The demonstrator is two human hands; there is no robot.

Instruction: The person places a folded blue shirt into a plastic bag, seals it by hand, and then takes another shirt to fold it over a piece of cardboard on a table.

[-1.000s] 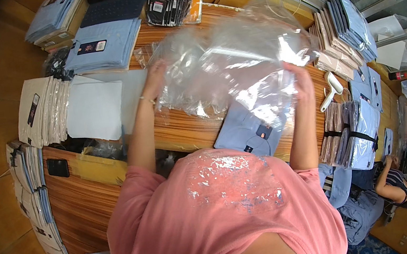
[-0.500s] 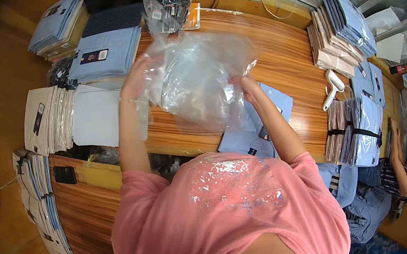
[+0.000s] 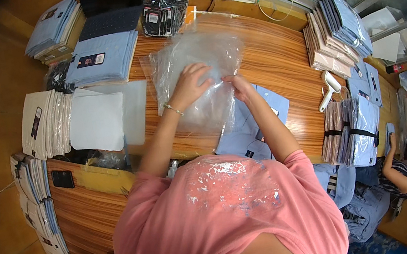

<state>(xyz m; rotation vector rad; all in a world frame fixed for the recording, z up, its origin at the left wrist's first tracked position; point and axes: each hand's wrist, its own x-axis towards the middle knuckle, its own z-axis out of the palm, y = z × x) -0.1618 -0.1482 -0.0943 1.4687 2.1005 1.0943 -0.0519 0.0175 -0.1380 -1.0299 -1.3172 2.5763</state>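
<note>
Several transparent plastic bags (image 3: 206,108) lie spread on the wooden table in front of me. On top of them rests my left hand (image 3: 192,85), its fingers spread and flat. At the right side of the bags, my right hand (image 3: 241,88) pinches the plastic between thumb and fingers. A folded light blue shirt (image 3: 271,99) with a dark tag lies under my right forearm, its left part close to the bags' lower right corner.
Left are stacked beige packed shirts (image 3: 35,124), white sheets (image 3: 96,120), folded blue shirts (image 3: 109,67) and a black phone (image 3: 62,179). A bag of black items (image 3: 164,13) stands behind. Right are a white lint roller (image 3: 329,90), banded shirt bundles (image 3: 350,130) and another person (image 3: 400,175).
The plastic bags have come down flatter onto the table. My left hand has moved right, from their left edge onto their middle. My right hand keeps its pinch at the right side.
</note>
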